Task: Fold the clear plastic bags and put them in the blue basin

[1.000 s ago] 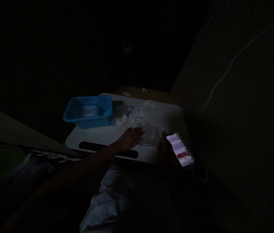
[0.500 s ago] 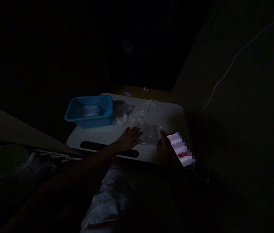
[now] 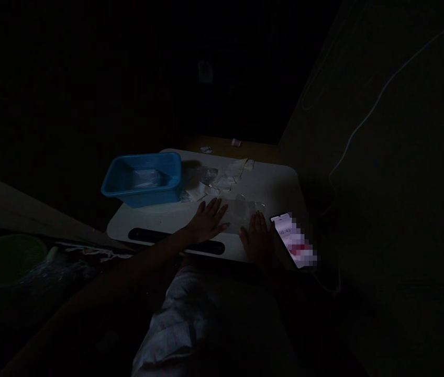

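A clear plastic bag point(image 3: 237, 215) lies flat near the front edge of the white folding table point(image 3: 273, 183). My left hand point(image 3: 207, 222) rests with spread fingers on the bag's left side. On its right side lies my right hand point(image 3: 256, 238), palm down, fingers stretched out and thumb apart. Neither hand grips anything. Behind the bag are crumpled clear plastic and pale scraps point(image 3: 202, 187). The dim light hides the bag's finer detail.
A blue basin point(image 3: 143, 196) with clear plastic inside stands at the table's left. A lit phone point(image 3: 290, 241) lies at the right edge. A green basket point(image 3: 8, 259) sits low at left. A white cable point(image 3: 375, 107) runs down the right wall.
My right hand has come from the bag's right edge onto its near right part and flattened out. My left hand stays at the left side, its fingers turned more forward. The bag looks flatter.
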### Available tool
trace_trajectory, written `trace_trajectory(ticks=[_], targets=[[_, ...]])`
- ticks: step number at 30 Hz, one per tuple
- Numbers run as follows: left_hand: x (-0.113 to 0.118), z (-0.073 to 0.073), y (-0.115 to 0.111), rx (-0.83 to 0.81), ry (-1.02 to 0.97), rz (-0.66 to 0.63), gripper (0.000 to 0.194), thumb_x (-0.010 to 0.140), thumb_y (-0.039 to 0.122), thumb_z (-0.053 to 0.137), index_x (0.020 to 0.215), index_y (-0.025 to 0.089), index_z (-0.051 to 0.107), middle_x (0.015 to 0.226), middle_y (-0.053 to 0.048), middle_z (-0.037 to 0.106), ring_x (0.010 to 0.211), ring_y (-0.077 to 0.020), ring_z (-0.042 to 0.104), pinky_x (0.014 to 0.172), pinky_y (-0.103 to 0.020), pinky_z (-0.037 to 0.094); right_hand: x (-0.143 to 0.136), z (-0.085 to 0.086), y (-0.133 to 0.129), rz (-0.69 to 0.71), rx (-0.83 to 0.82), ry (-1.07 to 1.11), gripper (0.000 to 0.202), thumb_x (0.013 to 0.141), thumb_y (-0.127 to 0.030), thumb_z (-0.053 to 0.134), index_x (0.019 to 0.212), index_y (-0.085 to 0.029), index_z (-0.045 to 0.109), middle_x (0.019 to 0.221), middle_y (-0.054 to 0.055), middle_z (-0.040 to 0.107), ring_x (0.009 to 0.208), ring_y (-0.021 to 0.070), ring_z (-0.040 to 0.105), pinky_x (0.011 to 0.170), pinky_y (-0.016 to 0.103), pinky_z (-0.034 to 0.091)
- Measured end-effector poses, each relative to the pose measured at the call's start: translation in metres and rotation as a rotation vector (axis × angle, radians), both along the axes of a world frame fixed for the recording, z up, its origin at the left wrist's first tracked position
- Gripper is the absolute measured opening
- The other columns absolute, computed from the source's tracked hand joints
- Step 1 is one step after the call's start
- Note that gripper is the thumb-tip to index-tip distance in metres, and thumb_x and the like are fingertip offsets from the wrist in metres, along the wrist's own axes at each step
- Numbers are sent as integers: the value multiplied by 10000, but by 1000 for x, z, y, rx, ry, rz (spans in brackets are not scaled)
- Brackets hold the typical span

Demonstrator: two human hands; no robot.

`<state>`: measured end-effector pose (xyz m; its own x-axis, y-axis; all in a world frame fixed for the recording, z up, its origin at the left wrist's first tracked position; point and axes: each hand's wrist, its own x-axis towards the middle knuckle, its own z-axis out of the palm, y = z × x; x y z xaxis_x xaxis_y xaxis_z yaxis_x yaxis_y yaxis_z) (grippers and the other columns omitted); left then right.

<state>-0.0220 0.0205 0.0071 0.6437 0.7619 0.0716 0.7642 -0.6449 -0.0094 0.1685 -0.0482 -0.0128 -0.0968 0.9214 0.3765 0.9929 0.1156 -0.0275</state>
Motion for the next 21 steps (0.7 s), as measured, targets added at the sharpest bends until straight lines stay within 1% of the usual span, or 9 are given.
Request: trace_trajectory(ticks=[3, 5, 8, 10, 13, 16, 18, 21], targets=[[5, 9, -1, 41, -12, 28, 580, 904, 442, 303, 1382, 117, 252, 1445, -165, 212, 1335, -303, 161, 1036, -513, 159, 1, -2, 1, -3, 4, 15, 598, 889, -407, 312, 1269, 48, 391, 1329, 277, 385, 1256, 332, 324, 1005, 556, 168], [15, 15, -4, 68, -25, 23, 546, 910, 397, 297, 1372, 106, 271, 1444, -161, 218, 1329, -302, 185, 1040, -529, 137, 1, -4, 2, 4, 12, 31, 608, 886, -419, 312, 1276, 42, 385, 1332, 279, 379, 1266, 329, 308, 1009, 559, 160], [36, 19, -10, 37, -23, -99, 471, 909, 278, 294, 1334, 80, 338, 1419, -158, 286, 1324, -261, 221, 1063, -483, 137, 1, -7, 2, 13, 25, 42, 611, 886, -434, 299, 1276, 28, 391, 1336, 277, 376, 1274, 327, 296, 1012, 564, 151], [48, 17, -13, -17, -14, -169, 481, 879, 215, 344, 1333, 56, 332, 1417, -168, 285, 1319, -246, 240, 1065, -430, 179, 2, -7, 1, 15, 26, 35, 608, 889, -431, 288, 1265, 32, 404, 1335, 276, 378, 1275, 329, 295, 1015, 564, 148], [54, 7, -14, -74, -11, -168, 511, 850, 174, 375, 1339, 40, 309, 1416, -186, 274, 1317, -240, 248, 1052, -390, 222, 3, -4, -1, 20, 25, 26, 605, 892, -428, 293, 1254, 42, 414, 1325, 277, 391, 1278, 329, 295, 1023, 554, 153], [50, -2, -14, -72, -21, -127, 517, 870, 233, 353, 1335, 12, 303, 1416, -199, 265, 1324, -260, 220, 1056, -395, 206, 2, 3, 0, 17, 16, 29, 608, 888, -436, 315, 1245, 43, 425, 1304, 279, 417, 1276, 334, 300, 1024, 540, 177], [47, -5, -14, -62, -32, -97, 528, 881, 267, 328, 1337, 4, 297, 1420, -198, 256, 1331, -268, 195, 1062, -402, 188, -1, 8, 3, 19, -3, 31, 599, 890, -423, 316, 1250, 43, 421, 1311, 275, 412, 1284, 332, 288, 1028, 523, 187], [46, -4, -14, -80, -38, -85, 547, 875, 281, 327, 1349, 11, 281, 1424, -186, 257, 1337, -259, 176, 1070, -397, 168, -9, 12, 13, 113, -42, 26, 591, 898, -397, 295, 1282, 44, 382, 1358, 251, 360, 1310, 306, 245, 1052, 467, 190]])
